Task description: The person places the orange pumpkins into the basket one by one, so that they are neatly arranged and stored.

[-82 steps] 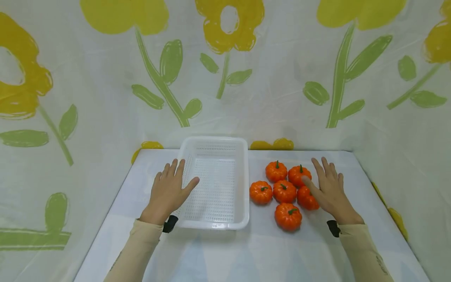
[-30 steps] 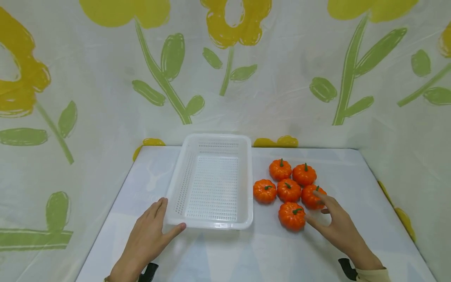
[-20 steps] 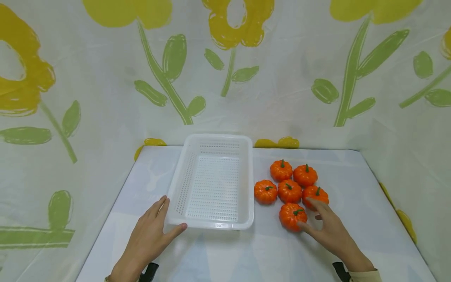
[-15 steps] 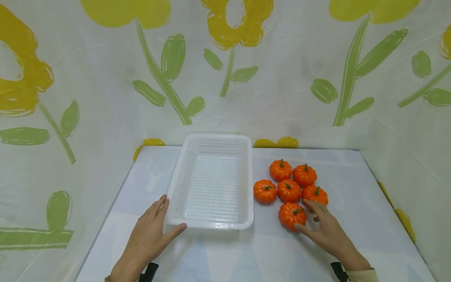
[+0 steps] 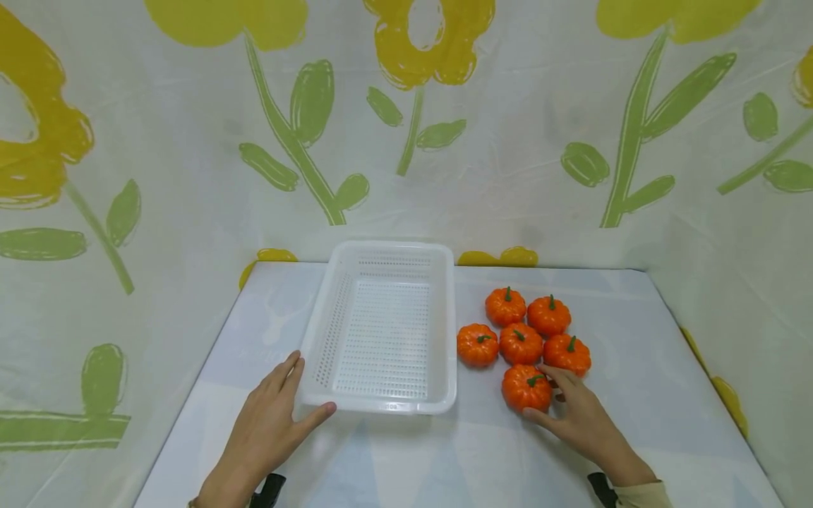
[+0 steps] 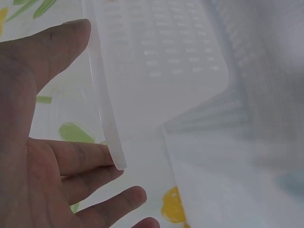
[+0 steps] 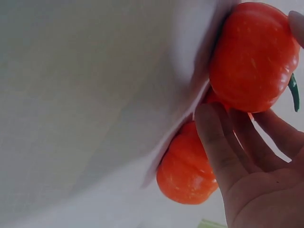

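Observation:
My right hand point(image 5: 581, 420) curls round the nearest small orange pumpkin point(image 5: 526, 389), thumb on its near side and fingers on its far side. In the right wrist view this pumpkin point(image 7: 254, 57) sits between the thumb tip and the fingers point(image 7: 216, 142), its green stem pointing right. Several more pumpkins point(image 5: 521, 343) lie grouped behind it on the table. My left hand point(image 5: 263, 416) has its fingers loosely spread at the near left corner of a white perforated plastic basket point(image 5: 406, 407). The left wrist view has the thumb and fingertips right at the basket's rim point(image 6: 102, 99).
A pale table point(image 5: 406, 458) carries the basket, left of the pumpkins. Behind it and along both sides hangs a white cloth point(image 5: 508, 176) printed with yellow flowers and green stems.
From above the pumpkins, my right hand has come down and inward, its fingers closing round the nearest one. My left hand moved back to the basket's near corner, then stayed; the basket sits slightly askew.

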### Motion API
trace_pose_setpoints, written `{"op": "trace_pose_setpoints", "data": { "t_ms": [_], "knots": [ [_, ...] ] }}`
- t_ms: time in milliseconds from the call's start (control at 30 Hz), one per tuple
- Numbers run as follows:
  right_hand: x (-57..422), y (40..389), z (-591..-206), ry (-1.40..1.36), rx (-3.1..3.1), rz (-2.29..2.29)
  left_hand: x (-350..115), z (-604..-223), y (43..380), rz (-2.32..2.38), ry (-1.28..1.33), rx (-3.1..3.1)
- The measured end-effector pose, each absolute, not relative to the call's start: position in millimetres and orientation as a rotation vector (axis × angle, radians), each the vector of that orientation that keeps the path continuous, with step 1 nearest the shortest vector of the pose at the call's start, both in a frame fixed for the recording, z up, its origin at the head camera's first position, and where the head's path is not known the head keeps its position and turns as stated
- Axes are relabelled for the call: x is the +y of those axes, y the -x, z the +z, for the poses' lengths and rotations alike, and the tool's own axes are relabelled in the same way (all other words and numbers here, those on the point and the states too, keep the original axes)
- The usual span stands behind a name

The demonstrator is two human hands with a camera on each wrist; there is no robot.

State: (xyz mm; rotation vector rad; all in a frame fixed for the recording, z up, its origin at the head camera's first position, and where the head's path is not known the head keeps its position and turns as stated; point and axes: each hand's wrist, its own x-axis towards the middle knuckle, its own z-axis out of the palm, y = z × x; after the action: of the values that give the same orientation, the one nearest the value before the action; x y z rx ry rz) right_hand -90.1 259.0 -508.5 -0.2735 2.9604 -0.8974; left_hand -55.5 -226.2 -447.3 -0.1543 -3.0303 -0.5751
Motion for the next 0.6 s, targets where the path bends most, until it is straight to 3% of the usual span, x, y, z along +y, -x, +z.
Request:
{"op": "trace_pose_setpoints", "data": {
  "t_ms": [600],
  "knots": [
    [252.8,85.9,-506.0,0.296,2.918,-1.100,-227.5,-449.8,53.4,-0.603,0.162,-3.020]
  ]
}}
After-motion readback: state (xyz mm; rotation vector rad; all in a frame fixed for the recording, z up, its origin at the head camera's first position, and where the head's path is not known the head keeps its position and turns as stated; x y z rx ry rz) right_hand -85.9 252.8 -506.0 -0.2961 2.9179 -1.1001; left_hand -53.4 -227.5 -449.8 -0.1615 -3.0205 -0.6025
